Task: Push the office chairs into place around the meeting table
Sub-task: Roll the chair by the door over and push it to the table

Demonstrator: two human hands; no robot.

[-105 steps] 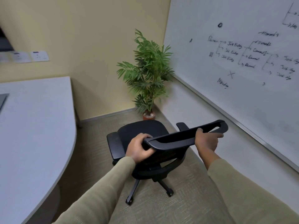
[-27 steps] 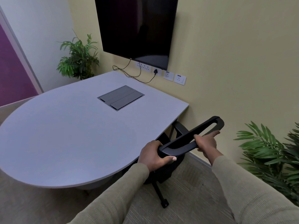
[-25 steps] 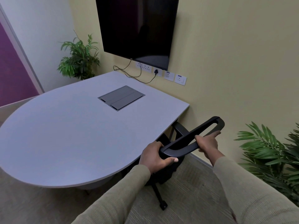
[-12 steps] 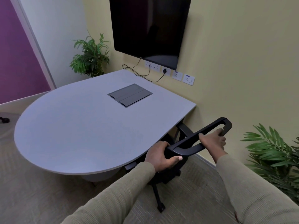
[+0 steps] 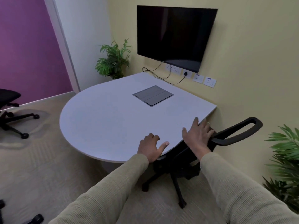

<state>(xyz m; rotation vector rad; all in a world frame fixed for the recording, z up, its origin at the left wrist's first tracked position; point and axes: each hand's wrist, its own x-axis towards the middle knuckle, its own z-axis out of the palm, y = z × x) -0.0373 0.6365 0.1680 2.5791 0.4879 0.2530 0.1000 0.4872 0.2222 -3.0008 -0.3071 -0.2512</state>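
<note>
While our left hand (image 5: 151, 147) and right hand (image 5: 196, 136) hover with each grip spread and empty, one office chair (image 5: 181, 160) sits tucked under the bench (image 5: 113, 117) edge at 4 o'clock, its backrest's long axis running toward 2 o'clock. We count a second chair (image 5: 9, 109) at 9 o'clock, across open carpet.

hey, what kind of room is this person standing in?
Most likely a small office meeting room: a rounded grey table, a black wall-mounted screen, and black wheeled office chairs.
</note>
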